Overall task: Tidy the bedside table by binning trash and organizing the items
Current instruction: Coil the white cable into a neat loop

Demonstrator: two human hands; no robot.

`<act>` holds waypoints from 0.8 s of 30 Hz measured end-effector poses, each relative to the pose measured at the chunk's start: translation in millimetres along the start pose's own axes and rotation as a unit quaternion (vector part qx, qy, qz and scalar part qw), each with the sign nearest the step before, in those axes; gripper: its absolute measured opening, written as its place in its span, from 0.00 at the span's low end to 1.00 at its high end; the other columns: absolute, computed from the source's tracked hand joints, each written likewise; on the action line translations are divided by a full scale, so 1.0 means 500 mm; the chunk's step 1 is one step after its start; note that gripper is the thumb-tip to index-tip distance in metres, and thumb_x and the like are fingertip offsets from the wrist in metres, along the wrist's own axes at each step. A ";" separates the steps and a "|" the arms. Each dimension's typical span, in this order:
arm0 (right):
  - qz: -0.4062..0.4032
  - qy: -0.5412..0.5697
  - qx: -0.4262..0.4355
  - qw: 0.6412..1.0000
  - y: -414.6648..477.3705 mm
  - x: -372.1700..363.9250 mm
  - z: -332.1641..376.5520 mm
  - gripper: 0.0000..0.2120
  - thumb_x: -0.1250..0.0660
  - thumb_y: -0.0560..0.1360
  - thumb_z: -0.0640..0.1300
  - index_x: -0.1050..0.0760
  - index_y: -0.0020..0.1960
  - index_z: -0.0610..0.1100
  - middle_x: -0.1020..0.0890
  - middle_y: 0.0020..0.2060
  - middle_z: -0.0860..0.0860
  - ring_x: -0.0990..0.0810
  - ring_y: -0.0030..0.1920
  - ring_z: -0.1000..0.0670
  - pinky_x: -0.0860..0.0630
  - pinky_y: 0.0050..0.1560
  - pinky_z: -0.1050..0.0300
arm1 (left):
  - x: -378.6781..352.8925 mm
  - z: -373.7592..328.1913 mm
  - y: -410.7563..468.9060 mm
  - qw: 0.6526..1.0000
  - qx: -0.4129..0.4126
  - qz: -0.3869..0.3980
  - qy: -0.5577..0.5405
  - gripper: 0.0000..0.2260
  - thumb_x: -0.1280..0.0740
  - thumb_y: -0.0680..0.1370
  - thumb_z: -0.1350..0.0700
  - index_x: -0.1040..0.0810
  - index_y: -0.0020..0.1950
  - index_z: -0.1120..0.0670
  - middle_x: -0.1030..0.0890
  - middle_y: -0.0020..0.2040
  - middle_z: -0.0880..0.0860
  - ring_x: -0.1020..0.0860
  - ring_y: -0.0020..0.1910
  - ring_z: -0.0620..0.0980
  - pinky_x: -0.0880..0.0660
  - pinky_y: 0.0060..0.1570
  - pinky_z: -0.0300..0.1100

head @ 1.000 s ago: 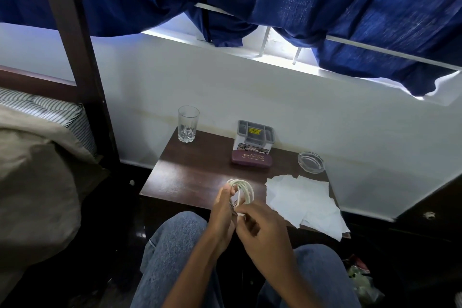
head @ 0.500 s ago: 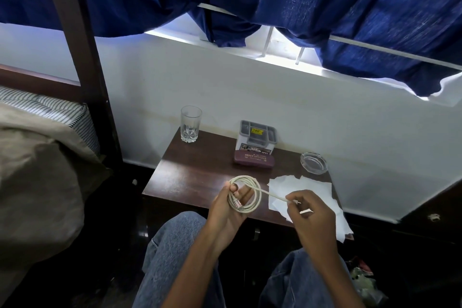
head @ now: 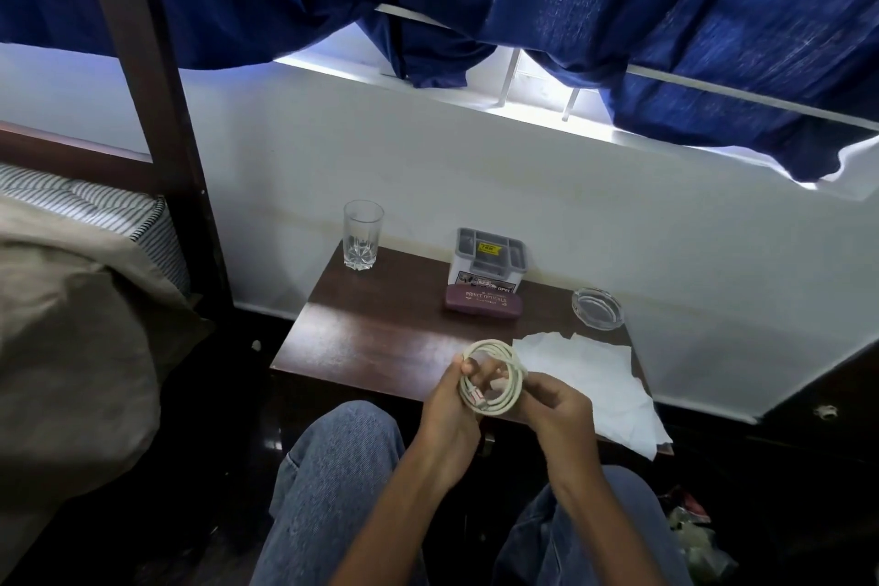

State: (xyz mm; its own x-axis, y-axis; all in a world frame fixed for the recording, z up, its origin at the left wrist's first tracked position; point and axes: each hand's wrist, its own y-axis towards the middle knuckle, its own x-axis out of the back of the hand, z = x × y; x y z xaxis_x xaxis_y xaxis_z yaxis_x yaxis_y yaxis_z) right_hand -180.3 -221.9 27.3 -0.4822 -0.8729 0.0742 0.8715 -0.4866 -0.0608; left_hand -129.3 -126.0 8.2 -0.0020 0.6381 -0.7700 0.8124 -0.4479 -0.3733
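We hold the cable (head: 494, 376) as a small coil above the near edge of the table (head: 380, 338), just left of the paper (head: 594, 376), which lies spread over the table's right corner and hangs past its edge. Our left hand (head: 447, 414) grips the coil's left side, fingers curled through the loops, with a plug end showing near the palm. Our right hand (head: 556, 404) pinches the coil's right side. The main risk, as we judge it, is that the coil springs open. Nothing ties the loops, so if either hand lets go before the free end is tucked or wrapped round, the turns will loosen and we end with a tangle. The plug end could also slip out and let the loops unwind. Setting the coil down needs care too, because the paper is light and overhangs the edge, so a brush from our right wrist may push it to the floor. Farther back stand the glass (head: 362, 234), the box (head: 490, 255) with the case (head: 484, 300) just in front of it, and the ashtray (head: 597, 307). A careless reach toward the box could knock the glass or the ashtray, and both look breakable. Where the bin stands we cannot tell.
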 end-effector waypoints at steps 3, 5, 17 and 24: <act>0.030 0.101 -0.051 0.993 -0.010 -0.003 0.004 0.07 0.29 0.68 0.33 0.17 0.46 0.36 0.15 0.41 0.40 0.16 0.43 0.45 0.19 0.43 0.59 | 0.000 0.014 0.005 0.999 -0.010 -0.018 0.049 0.22 0.47 0.82 0.52 0.18 0.42 0.60 0.15 0.40 0.59 0.18 0.41 0.52 0.25 0.52 0.47; 0.054 0.158 -0.076 0.983 -0.010 -0.004 0.002 0.09 0.33 0.70 0.31 0.19 0.49 0.33 0.16 0.45 0.37 0.17 0.47 0.42 0.19 0.48 0.55 | -0.002 0.023 0.008 0.997 -0.019 -0.028 0.069 0.20 0.48 0.83 0.53 0.20 0.44 0.60 0.15 0.37 0.55 0.17 0.36 0.47 0.24 0.46 0.42; 0.152 0.157 -0.107 0.970 -0.026 -0.017 0.000 0.12 0.34 0.66 0.42 0.17 0.46 0.40 0.16 0.43 0.42 0.19 0.41 0.50 0.24 0.42 0.56 | 0.015 0.022 0.011 0.996 -0.012 -0.030 0.081 0.20 0.49 0.83 0.50 0.22 0.44 0.58 0.17 0.31 0.51 0.19 0.29 0.45 0.27 0.37 0.42; 0.085 0.107 -0.056 0.989 -0.024 -0.024 0.007 0.10 0.41 0.77 0.36 0.20 0.49 0.36 0.18 0.41 0.42 0.21 0.41 0.48 0.26 0.43 0.55 | 0.016 0.031 0.010 0.995 0.048 0.005 0.091 0.16 0.45 0.82 0.50 0.21 0.53 0.57 0.17 0.44 0.54 0.22 0.42 0.49 0.28 0.42 0.41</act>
State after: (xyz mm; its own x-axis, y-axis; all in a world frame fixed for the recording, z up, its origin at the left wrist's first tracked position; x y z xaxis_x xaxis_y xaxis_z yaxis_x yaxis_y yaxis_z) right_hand -184.8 -205.3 30.4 -0.3479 -0.9239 -0.1589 0.9321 -0.3227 -0.1645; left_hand -134.4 -132.9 -8.1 0.1184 0.7326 -0.6702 0.7524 -0.5067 -0.4209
